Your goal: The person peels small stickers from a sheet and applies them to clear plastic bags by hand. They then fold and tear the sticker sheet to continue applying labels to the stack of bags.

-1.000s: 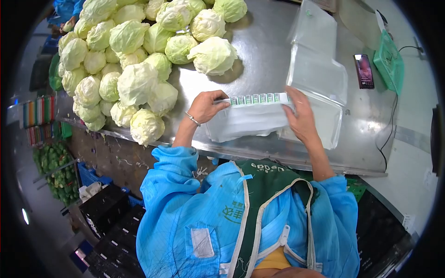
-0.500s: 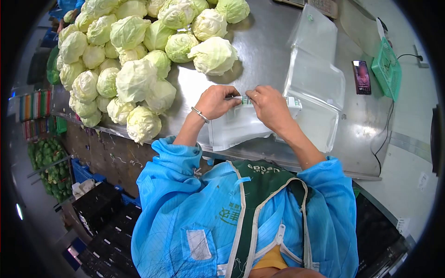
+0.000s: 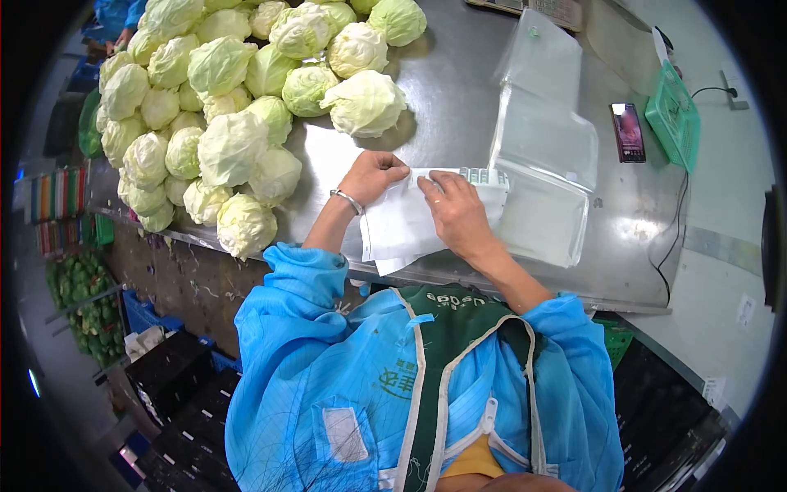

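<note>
A white sheet (image 3: pixel 402 220) with green-printed labels along its far edge lies at the near side of the metal table. My left hand (image 3: pixel 370 175), with a bracelet at the wrist, pinches its upper left corner. Bent over the far edge, my right hand (image 3: pixel 456 205) grips the sheet beside the row of green labels (image 3: pixel 484 175); the thumb is partly hidden. Flat clear plastic bags (image 3: pixel 545 135) overlap just right of this hand. Many pale green cabbages (image 3: pixel 234 149) are heaped to the left, and a single whitish one (image 3: pixel 365 104) sits beyond my left hand.
A phone (image 3: pixel 628 131) lies on the metal table (image 3: pixel 443 90) at the right, by a green basket (image 3: pixel 674 119) and a black cable (image 3: pixel 682 217). Black crates (image 3: pixel 193 426) stand on the floor at lower left. Another person's blue sleeve (image 3: pixel 111 18) shows at upper left.
My hands have moved apart along the sheet's far edge. The left hand is now at the corner, and the right has uncovered more green labels. The view has shifted slightly.
</note>
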